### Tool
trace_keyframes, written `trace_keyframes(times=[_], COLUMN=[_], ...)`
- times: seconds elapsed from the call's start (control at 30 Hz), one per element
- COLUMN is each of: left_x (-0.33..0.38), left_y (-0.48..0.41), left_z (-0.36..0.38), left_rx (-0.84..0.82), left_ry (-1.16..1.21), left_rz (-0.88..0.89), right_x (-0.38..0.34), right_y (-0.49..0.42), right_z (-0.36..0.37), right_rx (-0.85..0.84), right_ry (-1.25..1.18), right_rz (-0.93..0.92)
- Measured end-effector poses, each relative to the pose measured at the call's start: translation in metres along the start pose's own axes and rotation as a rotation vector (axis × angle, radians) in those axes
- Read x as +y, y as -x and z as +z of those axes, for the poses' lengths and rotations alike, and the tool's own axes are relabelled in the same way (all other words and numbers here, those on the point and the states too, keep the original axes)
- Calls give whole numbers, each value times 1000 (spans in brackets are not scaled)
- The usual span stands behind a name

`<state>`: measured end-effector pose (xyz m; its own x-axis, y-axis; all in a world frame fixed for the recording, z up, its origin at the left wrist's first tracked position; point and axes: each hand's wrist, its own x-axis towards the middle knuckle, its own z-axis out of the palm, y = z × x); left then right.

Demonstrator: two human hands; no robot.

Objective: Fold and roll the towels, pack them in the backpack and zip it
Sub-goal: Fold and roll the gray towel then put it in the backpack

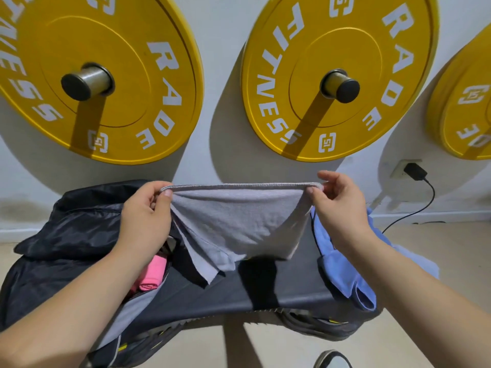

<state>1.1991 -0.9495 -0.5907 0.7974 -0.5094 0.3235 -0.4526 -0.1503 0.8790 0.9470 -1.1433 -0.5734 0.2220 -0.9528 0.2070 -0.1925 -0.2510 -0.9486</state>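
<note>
A grey towel [239, 219] hangs in the air, stretched between my hands by its top edge. My left hand [144, 211] pinches the left corner and my right hand [337, 200] pinches the right corner. The lower part of the towel droops in folds over the dark bench pad [225, 293]. A dark backpack [66, 235] lies open at the left, with a rolled pink towel [152, 274] inside it. A blue towel [342, 264] lies crumpled on the bench's right end, partly behind my right forearm.
Three yellow weight plates [111, 75] hang on pegs on the white wall ahead. A black charger [414, 171] sits in a wall socket at the right, its cable trailing to the floor. A shoe [332, 359] shows at the bottom edge.
</note>
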Motion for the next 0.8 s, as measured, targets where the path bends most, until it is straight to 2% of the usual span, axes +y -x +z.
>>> trace_keyframes(times=[0.13, 0.23, 0.37, 0.47, 0.67, 0.8], left_x=[10, 18, 20, 16, -5, -7], left_y=[4, 7, 8, 7, -5, -21], left_z=[0, -2, -6, -4, 9, 12], left_rx=[-83, -125, -96, -102, -131, -50], left_ry=[30, 35, -8, -50, -7, 40], left_rz=[-38, -60, -28, -44, -90, -92], right_x=[4, 2, 0, 4, 11, -4], right_y=[3, 5, 8, 6, -13, -38], right_z=[-5, -7, -7, -5, 9, 25], right_rx=[27, 2, -16, 0, 1, -8], right_ry=[26, -106, -27, 13, -179, -179], right_rz=[6, 31, 15, 73, 230, 159])
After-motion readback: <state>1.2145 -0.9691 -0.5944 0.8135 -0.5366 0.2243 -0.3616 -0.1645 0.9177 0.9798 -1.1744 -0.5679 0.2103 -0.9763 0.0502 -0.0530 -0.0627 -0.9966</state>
